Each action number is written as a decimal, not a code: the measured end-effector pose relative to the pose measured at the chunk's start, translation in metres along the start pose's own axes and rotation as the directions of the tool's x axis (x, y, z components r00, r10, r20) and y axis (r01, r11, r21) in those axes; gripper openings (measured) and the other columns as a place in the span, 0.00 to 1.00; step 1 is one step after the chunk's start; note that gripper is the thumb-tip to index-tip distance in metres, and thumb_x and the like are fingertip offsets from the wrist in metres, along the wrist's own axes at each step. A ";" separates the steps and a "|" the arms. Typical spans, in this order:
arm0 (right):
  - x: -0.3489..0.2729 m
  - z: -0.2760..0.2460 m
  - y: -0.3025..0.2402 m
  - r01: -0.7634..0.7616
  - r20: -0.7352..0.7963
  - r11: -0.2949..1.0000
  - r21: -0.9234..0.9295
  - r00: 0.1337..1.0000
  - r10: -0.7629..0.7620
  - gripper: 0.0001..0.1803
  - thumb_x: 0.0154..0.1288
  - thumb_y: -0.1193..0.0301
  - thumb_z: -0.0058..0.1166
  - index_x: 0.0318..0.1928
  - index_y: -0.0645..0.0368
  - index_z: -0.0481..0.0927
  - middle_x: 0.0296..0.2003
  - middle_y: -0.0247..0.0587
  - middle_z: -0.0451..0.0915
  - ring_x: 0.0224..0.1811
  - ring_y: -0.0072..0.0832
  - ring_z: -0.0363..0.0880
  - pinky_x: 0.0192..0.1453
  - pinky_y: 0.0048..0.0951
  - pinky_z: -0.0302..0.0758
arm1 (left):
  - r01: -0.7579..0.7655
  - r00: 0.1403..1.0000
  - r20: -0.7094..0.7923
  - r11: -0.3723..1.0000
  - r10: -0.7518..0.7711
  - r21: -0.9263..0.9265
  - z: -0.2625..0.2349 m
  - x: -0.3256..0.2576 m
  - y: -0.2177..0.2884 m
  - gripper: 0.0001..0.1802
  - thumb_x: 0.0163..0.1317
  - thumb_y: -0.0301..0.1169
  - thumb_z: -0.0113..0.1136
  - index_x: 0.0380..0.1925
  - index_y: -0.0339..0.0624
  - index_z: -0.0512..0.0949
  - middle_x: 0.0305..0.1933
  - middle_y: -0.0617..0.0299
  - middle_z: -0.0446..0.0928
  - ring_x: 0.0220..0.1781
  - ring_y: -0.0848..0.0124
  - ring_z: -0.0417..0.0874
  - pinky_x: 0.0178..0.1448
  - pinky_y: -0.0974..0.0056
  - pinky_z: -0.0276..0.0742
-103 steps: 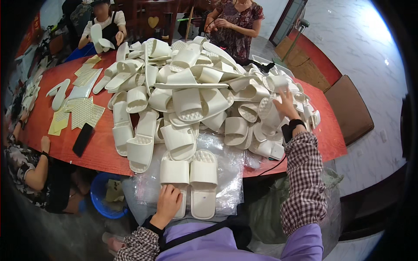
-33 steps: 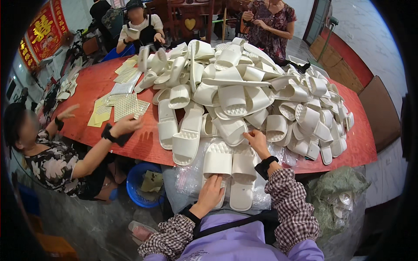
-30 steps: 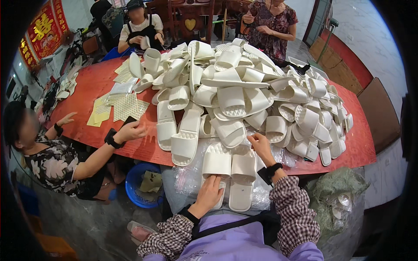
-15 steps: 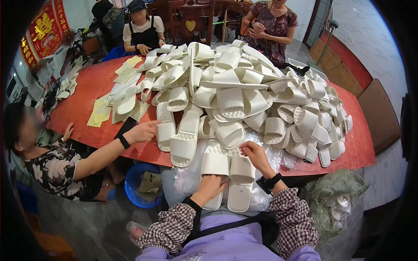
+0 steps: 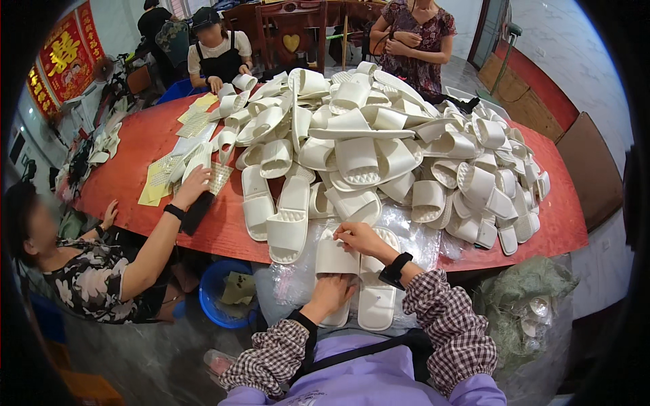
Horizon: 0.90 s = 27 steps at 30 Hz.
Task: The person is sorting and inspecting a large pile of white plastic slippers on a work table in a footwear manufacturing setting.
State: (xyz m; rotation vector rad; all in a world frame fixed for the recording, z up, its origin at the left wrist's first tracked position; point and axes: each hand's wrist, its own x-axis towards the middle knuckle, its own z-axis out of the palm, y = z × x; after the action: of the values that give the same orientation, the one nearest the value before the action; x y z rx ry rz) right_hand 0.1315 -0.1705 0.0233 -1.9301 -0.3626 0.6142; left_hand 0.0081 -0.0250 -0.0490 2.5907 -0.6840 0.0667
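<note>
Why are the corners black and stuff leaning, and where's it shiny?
In the head view, the fisheye lens blackens the corners and tilts the red-and-gold wall banner; also in the head view, glare whitens the smooth pale wall at upper right, and crinkled clear plastic sheeting glints beside the paired off-white molded slippers.

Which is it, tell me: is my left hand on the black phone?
No, your left hand touches a white slipper, away from the black phone.

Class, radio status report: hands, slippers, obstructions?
Left hand at left slipper. Right hand over its toe end, partly hiding right slipper. Slipper pile just beyond.
</note>
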 end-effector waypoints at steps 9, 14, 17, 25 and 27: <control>-0.035 -0.016 0.008 0.210 -0.345 0.966 0.153 0.927 -0.147 0.11 0.70 0.71 0.52 0.45 0.65 0.80 0.38 0.39 0.84 0.40 0.23 0.82 0.45 0.26 0.78 | -0.008 1.000 -0.017 0.997 0.007 -0.075 -0.003 -0.012 0.002 0.25 0.61 0.40 0.61 0.53 0.34 0.73 0.52 0.45 0.73 0.52 0.48 0.75 0.58 0.50 0.70; -0.059 -0.018 0.008 0.233 -0.409 0.948 0.218 0.904 -0.128 0.10 0.71 0.73 0.50 0.45 0.67 0.80 0.39 0.39 0.84 0.41 0.23 0.82 0.47 0.25 0.77 | -0.037 0.999 -0.020 0.994 0.035 -0.102 -0.024 -0.017 0.014 0.26 0.58 0.35 0.61 0.55 0.35 0.71 0.53 0.46 0.73 0.52 0.48 0.76 0.61 0.51 0.69; -0.066 -0.019 0.013 0.258 -0.435 0.939 0.228 0.890 -0.139 0.10 0.71 0.74 0.49 0.44 0.69 0.80 0.40 0.39 0.84 0.42 0.23 0.82 0.48 0.24 0.76 | -0.181 0.970 -0.177 0.981 0.168 -0.061 -0.034 -0.028 0.011 0.22 0.55 0.28 0.61 0.51 0.35 0.74 0.50 0.49 0.75 0.51 0.50 0.77 0.59 0.51 0.71; -0.071 -0.004 0.023 0.314 -0.472 0.896 0.313 0.870 -0.140 0.10 0.72 0.73 0.50 0.46 0.67 0.80 0.40 0.37 0.84 0.43 0.21 0.81 0.48 0.23 0.76 | -0.056 0.919 -0.387 0.950 -0.071 -0.308 -0.085 0.021 0.007 0.16 0.56 0.19 0.55 0.46 0.39 0.78 0.45 0.53 0.80 0.44 0.55 0.80 0.47 0.56 0.77; -0.070 0.001 0.026 0.325 -0.468 0.884 0.336 0.872 -0.142 0.10 0.72 0.73 0.51 0.46 0.66 0.80 0.40 0.37 0.83 0.43 0.21 0.81 0.49 0.23 0.76 | -0.032 0.948 -0.293 0.881 -0.123 -0.472 -0.082 0.048 0.014 0.16 0.59 0.20 0.55 0.48 0.38 0.77 0.45 0.53 0.80 0.43 0.58 0.82 0.46 0.58 0.78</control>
State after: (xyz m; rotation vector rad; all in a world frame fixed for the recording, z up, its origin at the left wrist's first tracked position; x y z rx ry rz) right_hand 0.0732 -0.2160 0.0175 -1.5279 -0.1666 0.0700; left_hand 0.0484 -0.0215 0.0382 2.0596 -0.4491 0.2611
